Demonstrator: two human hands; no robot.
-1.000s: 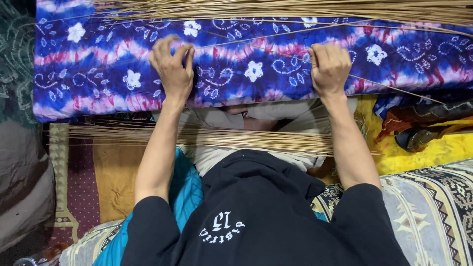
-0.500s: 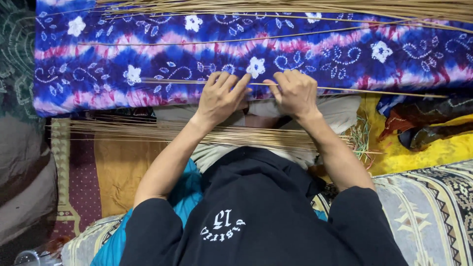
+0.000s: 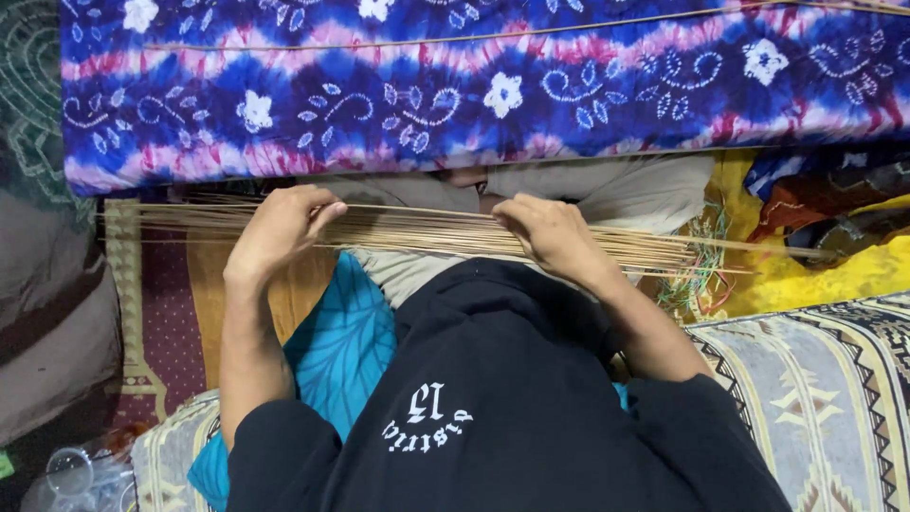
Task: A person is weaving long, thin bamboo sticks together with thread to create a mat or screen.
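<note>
**Both hands on a bundle of thin sticks**

While the person sits w/ head bent low, both hands work a long bundle of thin tan sticks (image 3: 427, 230) that lies across the lap, running left to right, just below a blue, pink & white patterned cloth (image 3: 474, 85). Left hand (image 3: 277, 230) sits on the bundle's left part, fingers curled over the sticks, thumb & fingertips pinched on a few strands at the top edge. Right hand (image 3: 555, 235) rests on the bundle right of centre, knuckles up, fingers bent down & closed over the sticks. Hands are apart, w/ a bare stretch of sticks between them. The bundle's right end fans out past the right hand, over some green threads (image 3: 701, 275) & a yellow cloth (image 3: 806, 275). One single stick (image 3: 474, 38) lies on the patterned cloth, well above the hands. Person wears a black top (image 3: 512, 398) w/ a white print. A turquoise cloth (image 3: 346, 351) shows under the left arm. A striped patterned cushion (image 3: 825, 379) is at the right; a clear plastic bottle (image 3: 71, 469) lies at bottom left.
</note>
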